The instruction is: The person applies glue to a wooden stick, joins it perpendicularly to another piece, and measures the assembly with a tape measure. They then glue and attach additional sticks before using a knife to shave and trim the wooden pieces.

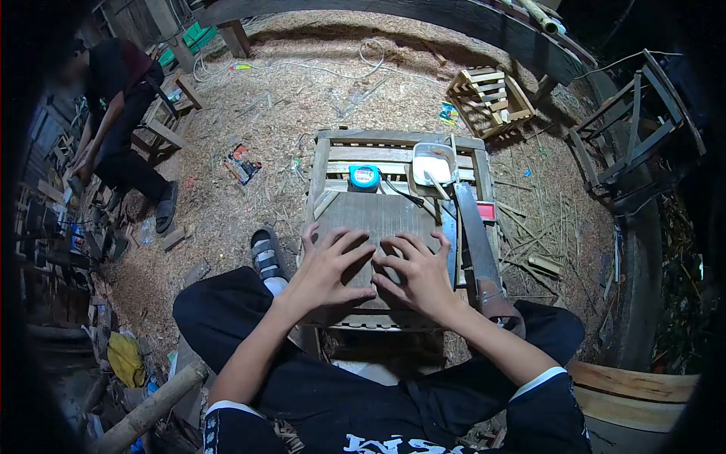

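Note:
A flat grey-brown board point(378, 216) lies on a slatted wooden stand point(323, 163) in front of me. My left hand point(333, 265) rests on the board's left part, fingers spread, holding nothing. On its right part lies my right hand point(414, 271), fingers also apart and empty. Beyond the board sit a blue tape measure point(364, 178) and a white tub point(433, 163) with a stick in it. To the right of my right hand are a metal ruler point(448, 227) and a handsaw point(476, 234), its handle toward me. A red-framed item point(486, 211) lies beside the saw.
A person point(125, 113) bends at the left near a wooden bench point(162, 132). A slatted crate point(491, 102) and a wooden frame point(635, 129) stand at the right. Wood shavings cover the ground point(212, 197). A pole point(151, 408) lies at lower left.

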A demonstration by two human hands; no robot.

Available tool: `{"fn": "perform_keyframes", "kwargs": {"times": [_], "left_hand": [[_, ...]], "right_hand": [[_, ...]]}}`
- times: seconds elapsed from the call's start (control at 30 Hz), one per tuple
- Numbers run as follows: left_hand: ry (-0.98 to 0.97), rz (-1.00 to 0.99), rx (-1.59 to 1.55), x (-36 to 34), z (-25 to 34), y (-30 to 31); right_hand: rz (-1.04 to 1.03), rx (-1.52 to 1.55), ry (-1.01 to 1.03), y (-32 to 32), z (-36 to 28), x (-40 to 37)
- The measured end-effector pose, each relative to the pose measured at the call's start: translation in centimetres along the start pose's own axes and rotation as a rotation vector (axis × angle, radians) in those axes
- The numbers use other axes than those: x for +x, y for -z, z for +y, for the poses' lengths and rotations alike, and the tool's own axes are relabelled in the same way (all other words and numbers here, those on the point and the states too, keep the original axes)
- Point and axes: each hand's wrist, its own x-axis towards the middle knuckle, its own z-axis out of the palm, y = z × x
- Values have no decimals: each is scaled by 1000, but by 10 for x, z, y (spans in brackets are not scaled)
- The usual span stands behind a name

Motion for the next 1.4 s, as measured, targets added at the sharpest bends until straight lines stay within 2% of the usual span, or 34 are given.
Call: {"fn": "perform_keyframes", "kwargs": {"times": [0.53, 0.63, 0.73, 0.9, 1.03, 1.4], "left_hand": [[7, -3, -44, 0, -4, -2], [37, -32, -55, 0, -3, 1], [32, -37, -70, 2, 0, 3], [27, -44, -83, 1, 0, 7], [32, -41, -111, 1, 4, 11], [35, -67, -63, -4, 5, 14]], "right_hand": [[-19, -23, -7, -2, 1, -5], [-23, 4, 45, 0, 8, -8], [-65, 79, 21, 5, 16, -6], [22, 48, 38, 32, 28, 0], [2, 112, -26, 42, 37, -4], [-5, 112, 16, 43, 43, -16]]}}
